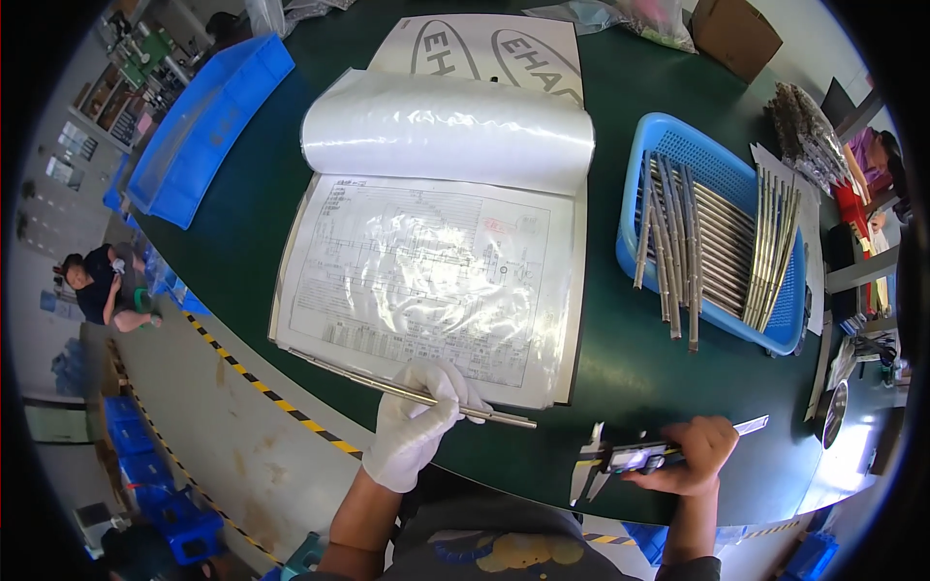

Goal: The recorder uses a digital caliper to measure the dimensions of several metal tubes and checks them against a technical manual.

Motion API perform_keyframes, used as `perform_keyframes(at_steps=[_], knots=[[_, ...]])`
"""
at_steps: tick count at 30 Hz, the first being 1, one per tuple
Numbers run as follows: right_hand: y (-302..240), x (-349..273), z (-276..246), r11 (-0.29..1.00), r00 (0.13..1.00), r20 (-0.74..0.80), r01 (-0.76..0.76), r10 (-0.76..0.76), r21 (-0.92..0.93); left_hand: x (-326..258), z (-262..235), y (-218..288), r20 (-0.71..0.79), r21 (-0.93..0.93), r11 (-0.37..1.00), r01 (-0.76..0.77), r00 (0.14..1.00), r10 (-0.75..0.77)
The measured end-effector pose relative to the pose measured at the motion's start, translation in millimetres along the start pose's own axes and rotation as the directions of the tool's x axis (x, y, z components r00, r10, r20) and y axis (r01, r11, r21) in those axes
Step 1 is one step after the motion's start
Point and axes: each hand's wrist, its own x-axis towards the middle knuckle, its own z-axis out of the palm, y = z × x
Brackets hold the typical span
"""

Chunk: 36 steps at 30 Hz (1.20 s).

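Observation:
My left hand, in a white glove, is closed round a thin metal rod at the near edge of the open binder. The rod runs slantwise, its right end sticking out past the binder over the green table. My bare right hand grips a digital caliper by its slider. The caliper's jaws point left, parted a little, with nothing between them. A gap separates the rod's end from the jaws. Plastic-sleeved pages with a technical drawing lie just beyond my left hand.
A blue basket of metal rods stands at the right, several rods jutting over its near side. At the far left is a blue bin. A cardboard box sits at the back right of the green table. A person sits beyond the left.

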Motion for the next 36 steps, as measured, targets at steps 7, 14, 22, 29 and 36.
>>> perform_keyframes(at_steps=[7, 14, 22, 29, 36], knots=[[-7, 12, -3, 1.000, 0.996, -0.085, 0.022, -0.023, -0.017, -1, -6, -2, 0.018, 0.000, 0.996, 0.093, 0.996, -0.093], [-23, 55, -34, 0.898, 0.930, -0.077, 0.323, -0.361, -0.300, -2, -6, 0, 0.027, 0.019, 1.000, 0.006, 1.000, -0.007], [-20, 63, -23, 0.910, 0.979, -0.154, 0.057, -0.131, -0.411, -6, -11, 0, 0.089, -0.060, 0.997, -0.038, 0.995, 0.043], [-15, 48, -3, 0.955, 0.976, -0.185, 0.060, -0.117, -0.292, -9, -10, 2, 0.102, -0.005, 1.000, -0.010, 0.995, 0.011], [-20, 39, 2, 0.986, 0.990, -0.073, 0.114, -0.124, -0.124, -11, -6, 3, 0.103, 0.075, 0.997, 0.016, 0.994, -0.024]])
